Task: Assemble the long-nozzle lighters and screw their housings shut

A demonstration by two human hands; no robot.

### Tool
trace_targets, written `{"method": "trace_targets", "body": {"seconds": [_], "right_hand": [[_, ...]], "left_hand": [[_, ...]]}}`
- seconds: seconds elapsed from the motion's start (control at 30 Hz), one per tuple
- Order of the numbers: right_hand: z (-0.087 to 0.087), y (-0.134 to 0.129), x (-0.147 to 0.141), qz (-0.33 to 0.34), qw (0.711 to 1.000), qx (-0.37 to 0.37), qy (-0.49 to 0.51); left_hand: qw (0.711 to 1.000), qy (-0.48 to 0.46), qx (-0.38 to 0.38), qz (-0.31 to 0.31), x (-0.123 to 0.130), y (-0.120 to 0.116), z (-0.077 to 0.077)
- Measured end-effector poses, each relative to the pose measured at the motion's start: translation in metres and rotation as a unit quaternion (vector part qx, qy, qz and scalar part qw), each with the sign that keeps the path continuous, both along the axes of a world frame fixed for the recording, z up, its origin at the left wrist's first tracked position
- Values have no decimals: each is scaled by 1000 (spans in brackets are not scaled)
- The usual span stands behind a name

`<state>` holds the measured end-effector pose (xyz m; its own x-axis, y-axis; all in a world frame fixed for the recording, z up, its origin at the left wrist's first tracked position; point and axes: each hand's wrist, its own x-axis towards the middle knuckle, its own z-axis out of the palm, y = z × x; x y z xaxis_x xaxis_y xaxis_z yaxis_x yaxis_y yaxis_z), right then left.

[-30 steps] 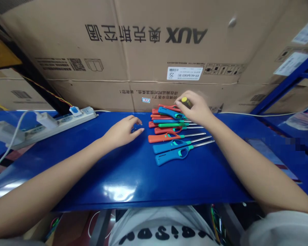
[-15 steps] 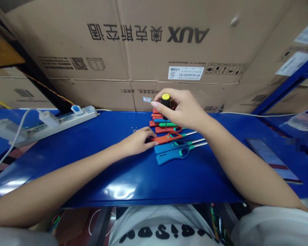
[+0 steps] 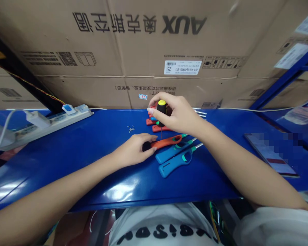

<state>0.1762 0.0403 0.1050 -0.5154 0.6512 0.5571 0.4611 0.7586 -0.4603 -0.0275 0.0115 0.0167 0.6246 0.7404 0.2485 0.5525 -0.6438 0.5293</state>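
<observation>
An orange lighter (image 3: 166,140) lies on the blue table, its handle end pinched by my left hand (image 3: 136,150). My right hand (image 3: 176,111) grips a screwdriver (image 3: 161,106) with a black and yellow handle, held upright, its thin shaft pointing down at the orange lighter; whether the tip touches is too small to tell. Two blue lighters (image 3: 176,164) lie nearer to me, beside the orange one. Behind it are several red, blue and green lighters (image 3: 157,128), partly hidden under my right hand. A small pile of screws (image 3: 130,128) sits to their left.
A white power strip (image 3: 59,123) with plugs lies at the back left of the table (image 3: 97,191). A phone (image 3: 270,155) lies on the right. A large cardboard box (image 3: 133,65) stands along the back edge.
The screwdriver in my right hand has come down over the orange lighter. That lighter and the two blue ones are now more tilted, and the camera view has shifted slightly.
</observation>
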Motion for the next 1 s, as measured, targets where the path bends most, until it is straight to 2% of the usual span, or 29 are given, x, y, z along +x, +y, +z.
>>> {"method": "trace_targets", "body": {"seconds": [0.1,0.27,0.5,0.6,0.73,0.77,0.83,0.93,1.0], "right_hand": [[-8,-1,-5,8,999,41,30],[-24,1,-15,58,996,57,30],[-32,3,-17,32,995,97,-1],[-26,-3,-18,-13,991,115,-71],[-14,-14,-20,-156,958,145,-193],[-11,-16,-20,-171,952,146,-208],[-5,-18,-18,-142,954,137,-225],[4,-17,-12,-18,963,105,-246],[8,-16,-7,6,962,90,-258]], "left_hand": [[999,-29,-19,8,-3,3,-6],[994,-89,-54,24,0,6,-16],[995,-86,-35,27,-1,7,-25],[995,-83,-42,23,-1,7,-26],[995,-89,-41,12,-1,7,-25],[995,-88,-40,12,-1,7,-25],[996,-82,-36,15,0,7,-25],[997,-77,-24,17,1,6,-25],[996,-82,-20,14,1,6,-26]]}}
